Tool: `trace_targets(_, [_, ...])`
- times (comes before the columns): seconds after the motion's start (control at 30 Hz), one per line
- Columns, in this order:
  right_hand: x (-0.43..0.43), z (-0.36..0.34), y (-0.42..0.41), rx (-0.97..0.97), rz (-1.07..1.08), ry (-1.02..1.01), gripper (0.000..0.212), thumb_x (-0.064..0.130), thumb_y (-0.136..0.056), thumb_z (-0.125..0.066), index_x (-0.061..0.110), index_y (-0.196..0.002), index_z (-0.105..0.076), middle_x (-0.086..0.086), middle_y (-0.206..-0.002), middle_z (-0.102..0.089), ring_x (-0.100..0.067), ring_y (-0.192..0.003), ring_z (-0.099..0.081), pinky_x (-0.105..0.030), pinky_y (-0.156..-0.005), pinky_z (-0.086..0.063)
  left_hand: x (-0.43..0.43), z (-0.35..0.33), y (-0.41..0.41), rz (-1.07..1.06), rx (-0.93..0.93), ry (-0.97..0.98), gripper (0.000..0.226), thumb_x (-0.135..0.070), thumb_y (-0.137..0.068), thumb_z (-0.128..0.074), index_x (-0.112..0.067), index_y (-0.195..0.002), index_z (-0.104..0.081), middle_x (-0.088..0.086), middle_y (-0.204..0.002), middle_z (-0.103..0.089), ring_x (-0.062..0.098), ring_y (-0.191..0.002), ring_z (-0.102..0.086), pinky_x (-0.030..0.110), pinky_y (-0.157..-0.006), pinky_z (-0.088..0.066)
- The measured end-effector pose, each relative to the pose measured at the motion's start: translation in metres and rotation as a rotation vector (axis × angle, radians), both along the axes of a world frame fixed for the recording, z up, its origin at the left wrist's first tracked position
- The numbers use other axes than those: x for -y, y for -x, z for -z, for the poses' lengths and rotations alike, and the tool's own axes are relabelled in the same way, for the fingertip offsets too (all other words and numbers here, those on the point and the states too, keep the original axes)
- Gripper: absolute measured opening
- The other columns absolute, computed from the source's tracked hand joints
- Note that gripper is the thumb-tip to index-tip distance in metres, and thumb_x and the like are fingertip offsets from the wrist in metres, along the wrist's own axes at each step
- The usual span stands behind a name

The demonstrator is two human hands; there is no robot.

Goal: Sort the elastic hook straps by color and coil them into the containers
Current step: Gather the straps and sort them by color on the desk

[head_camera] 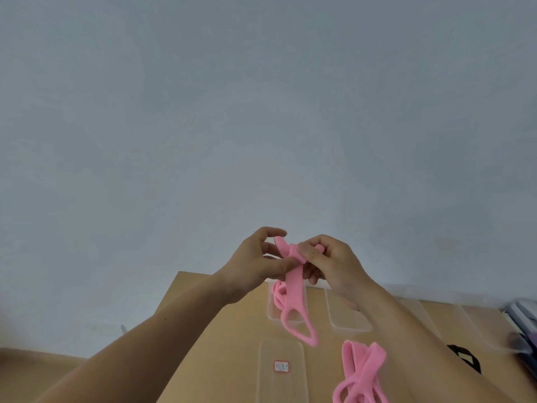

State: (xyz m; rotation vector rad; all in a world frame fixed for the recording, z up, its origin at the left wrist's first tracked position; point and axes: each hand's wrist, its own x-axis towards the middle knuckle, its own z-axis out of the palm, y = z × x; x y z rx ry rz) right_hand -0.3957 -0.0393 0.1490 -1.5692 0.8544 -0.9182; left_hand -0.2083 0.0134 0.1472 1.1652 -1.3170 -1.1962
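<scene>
Both hands are up above the wooden table (220, 344), in front of the pale wall (261, 112), and between them we've got one pink strap (293, 283). Our left hand (255, 266) pinches it, thumb pressed against the band and the forefinger curled over the top end. Our right hand (337, 266) grips the folded upper part, fingers curled round it. From that grip the pink strap hangs straight down, and its lower end opens into a loop that dangles over the table, just in front of the containers.

Down to those containers now. The near clear container (271, 314), right under our hands, already holds coiled pink straps (277, 293), bunched at its far end; the hanging loop covers part of it, so we can't count them. Just beside it on the right sits a second clear container (348, 324), with the wood showing through its floor. More clear boxes (430, 318) run on to the right, partly behind our right forearm, and we can't tell what's in them.

Nearer to us, a flat clear piece with a red-framed label (281, 366) lies on the table; lid or tray, we can't say. Right of it, a loose heap of pink straps (363, 370) lies on the wood, outside any box. Further right there's a black strap (465, 359), half hidden by the arm.
</scene>
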Motion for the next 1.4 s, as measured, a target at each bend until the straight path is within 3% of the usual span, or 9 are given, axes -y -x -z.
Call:
trace_targets(0.1, [-0.001, -0.003, 0.001, 0.013, -0.014, 0.038, 0.021, 0.027, -0.083, -0.078, 0.01, -0.088, -0.067, -0.004, -0.073, -0.07, -0.017, -0.061, -0.062, -0.028, -0.056, -0.051, 0.002, -0.002, -0.002, 0.071, 0.056, -0.03, 0.036, -0.016, -0.082, -0.076, 0.0, -0.109, -0.058, 0.02, -0.099, -0.073, 0.042, -0.093, -0.07, 0.052, -0.085, -0.058])
trace_targets(0.23, [-0.003, 0.001, 0.003, -0.012, -0.015, 0.061, 0.027, 0.036, -0.07, -0.084, 0.024, -0.088, -0.068, 0.005, -0.077, -0.068, -0.017, -0.062, -0.064, -0.031, -0.059, -0.054, 0.0, -0.004, -0.003, 0.118, -0.008, -0.103, 0.041, -0.013, -0.08, -0.072, 0.003, -0.114, -0.056, 0.021, -0.099, -0.073, 0.036, -0.089, -0.071, 0.04, -0.076, -0.059])
trace_targets(0.37, [-0.005, 0.008, 0.003, 0.022, -0.032, 0.059, 0.028, 0.027, -0.07, -0.085, 0.028, -0.092, -0.068, 0.005, -0.085, -0.068, -0.031, -0.07, -0.067, -0.04, -0.065, -0.059, 0.0, -0.005, -0.002, 0.143, -0.089, -0.178, 0.046, -0.026, -0.081, -0.064, 0.003, -0.115, -0.055, 0.019, -0.098, -0.072, 0.033, -0.085, -0.07, 0.037, -0.074, -0.057])
trace_targets(0.57, [-0.004, 0.011, 0.003, 0.004, -0.02, 0.062, 0.037, 0.015, -0.072, -0.084, 0.029, -0.102, -0.067, -0.002, -0.102, -0.069, -0.036, -0.085, -0.07, -0.049, -0.076, -0.061, 0.002, -0.002, -0.003, 0.098, -0.11, -0.114, 0.035, -0.012, -0.088, -0.069, 0.005, -0.116, -0.057, 0.035, -0.114, -0.062, 0.041, -0.094, -0.069, 0.047, -0.085, -0.058])
trace_targets(0.8, [-0.007, 0.001, 0.002, 0.005, -0.059, -0.113, 0.054, 0.058, -0.068, -0.081, 0.009, -0.09, -0.071, -0.011, -0.079, -0.073, -0.032, -0.073, -0.069, -0.035, -0.064, -0.057, 0.001, 0.003, -0.001, -0.02, 0.048, 0.039, 0.027, -0.012, -0.08, -0.075, -0.01, -0.105, -0.067, 0.017, -0.112, -0.066, 0.037, -0.098, -0.069, 0.053, -0.088, -0.057])
trace_targets(1.03, [-0.01, 0.002, 0.001, -0.041, -0.008, 0.016, 0.042, 0.053, -0.069, -0.078, 0.019, -0.093, -0.072, -0.009, -0.083, -0.073, -0.024, -0.068, -0.069, -0.033, -0.063, -0.056, -0.003, 0.002, 0.002, -0.02, 0.064, 0.016, 0.039, -0.016, -0.079, -0.078, -0.015, -0.113, -0.059, 0.01, -0.114, -0.064, 0.03, -0.098, -0.07, 0.048, -0.09, -0.057])
trace_targets(1.17, [-0.011, 0.004, 0.002, -0.055, -0.005, 0.094, 0.02, 0.029, -0.081, -0.08, 0.026, -0.098, -0.07, -0.002, -0.094, -0.072, -0.019, -0.072, -0.07, -0.033, -0.068, -0.059, -0.006, -0.003, 0.0, 0.095, 0.024, -0.119, 0.045, -0.021, -0.078, -0.071, -0.005, -0.117, -0.056, 0.022, -0.11, -0.069, 0.034, -0.095, -0.072, 0.04, -0.084, -0.059])
trace_targets(1.27, [-0.012, 0.006, 0.003, -0.054, -0.021, 0.103, 0.026, 0.019, -0.08, -0.08, 0.024, -0.102, -0.067, -0.01, -0.095, -0.072, -0.022, -0.08, -0.07, -0.04, -0.076, -0.06, -0.009, -0.004, -0.003, 0.143, 0.028, -0.203, 0.045, -0.031, -0.082, -0.066, 0.002, -0.112, -0.057, 0.02, -0.103, -0.069, 0.036, -0.087, -0.072, 0.046, -0.082, -0.058])
trace_targets(1.4, [-0.017, 0.006, 0.002, -0.056, -0.063, 0.128, 0.03, 0.016, -0.075, -0.075, 0.027, -0.102, -0.067, 0.002, -0.088, -0.07, -0.018, -0.081, -0.068, -0.044, -0.079, -0.06, -0.012, -0.007, -0.004, 0.157, 0.005, -0.223, 0.052, -0.039, -0.087, -0.064, 0.007, -0.11, -0.058, 0.021, -0.096, -0.07, 0.035, -0.08, -0.069, 0.042, -0.072, -0.058])
